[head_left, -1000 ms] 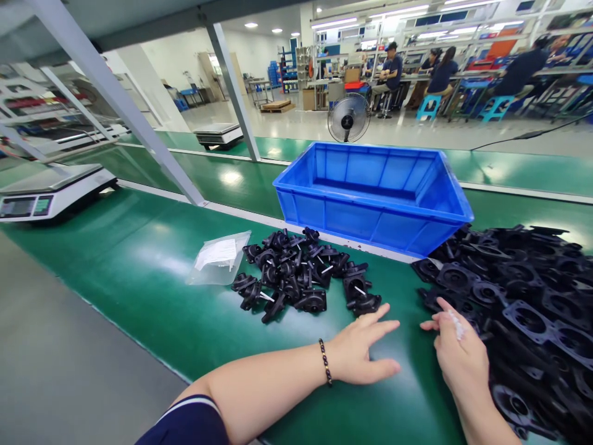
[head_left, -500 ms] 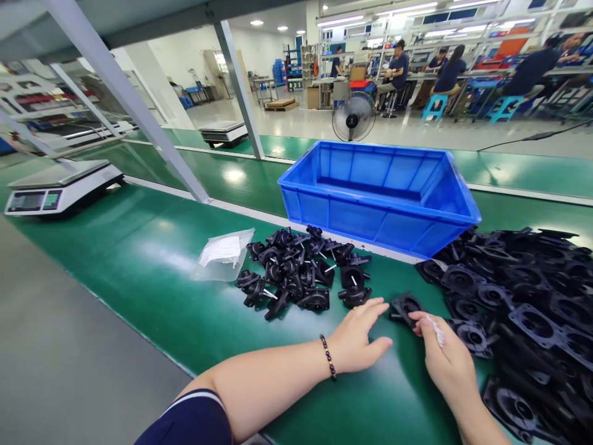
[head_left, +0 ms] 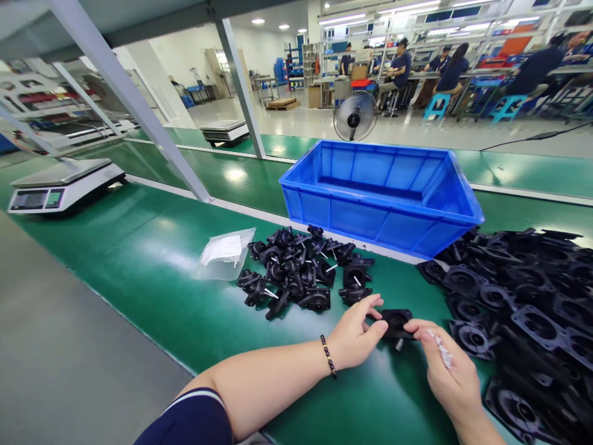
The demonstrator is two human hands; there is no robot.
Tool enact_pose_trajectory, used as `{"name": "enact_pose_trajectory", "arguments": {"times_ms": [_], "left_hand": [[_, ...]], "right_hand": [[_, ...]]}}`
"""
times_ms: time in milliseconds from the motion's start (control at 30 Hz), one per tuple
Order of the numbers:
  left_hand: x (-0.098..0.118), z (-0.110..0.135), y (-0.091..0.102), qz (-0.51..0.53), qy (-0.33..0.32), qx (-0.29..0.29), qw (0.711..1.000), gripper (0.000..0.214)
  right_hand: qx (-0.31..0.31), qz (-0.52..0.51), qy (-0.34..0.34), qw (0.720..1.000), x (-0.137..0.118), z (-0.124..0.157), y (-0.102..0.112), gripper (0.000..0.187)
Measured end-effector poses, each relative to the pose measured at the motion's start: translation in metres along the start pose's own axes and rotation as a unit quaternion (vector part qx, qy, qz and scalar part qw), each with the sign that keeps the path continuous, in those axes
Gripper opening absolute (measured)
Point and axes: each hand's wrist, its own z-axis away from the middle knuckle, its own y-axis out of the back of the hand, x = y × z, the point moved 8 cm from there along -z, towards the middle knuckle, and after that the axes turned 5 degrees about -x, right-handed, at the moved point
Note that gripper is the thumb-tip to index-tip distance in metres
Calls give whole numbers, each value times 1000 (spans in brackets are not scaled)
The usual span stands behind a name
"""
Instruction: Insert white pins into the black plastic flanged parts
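Observation:
A black plastic pump housing [head_left: 396, 324], with a square flange and a short spout, is between my two hands just over the green worktop. My left hand [head_left: 356, 337] grips its left edge between thumb and fingers. The thumb and forefinger of my right hand [head_left: 448, 371] pinch its right side. Several small white pins [head_left: 443, 350] are tucked in the palm of that same hand. Left of my hands lies a pile of black housings [head_left: 291, 272], some with white pins sticking out. To the right spreads a larger heap of black parts [head_left: 537, 296].
A blue bin [head_left: 380, 216] stands behind the parts. A clear plastic bag [head_left: 225, 254] with white contents lies left of the pile. Scales [head_left: 65, 185] stand far left, near slanted metal posts [head_left: 134, 105]. Beyond are a fan [head_left: 354, 116] and people seated at benches.
My right hand has brought the housing slightly left and turned it, so its spout now points toward me. My left hand has closed from spread fingers onto its left edge.

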Motion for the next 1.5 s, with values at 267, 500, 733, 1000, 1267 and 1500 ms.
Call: {"name": "enact_pose_trajectory", "arguments": {"times_ms": [267,500,733,1000,1267,1500], "left_hand": [[-16,-2,-34,442,168,-160,866,77],[-13,-6,-30,510,146,-136,837,43],[-20,-2,-32,468,194,-123,854,59],[-27,8,-55,413,247,-280,831,66],[-27,3,-44,355,232,-185,886,41],[-28,-8,-24,404,188,-77,892,40]], "right_hand": [[-14,-166,-39,985,32,-1,3,21],[-5,-214,-188,959,50,-1,-7,38],[-88,-220,-214,948,30,6,-27,41],[-180,-254,-240,919,14,19,-40,44],[-145,-301,-265,905,7,18,-40,44],[-91,-269,-288,914,14,13,-32,45]]}}
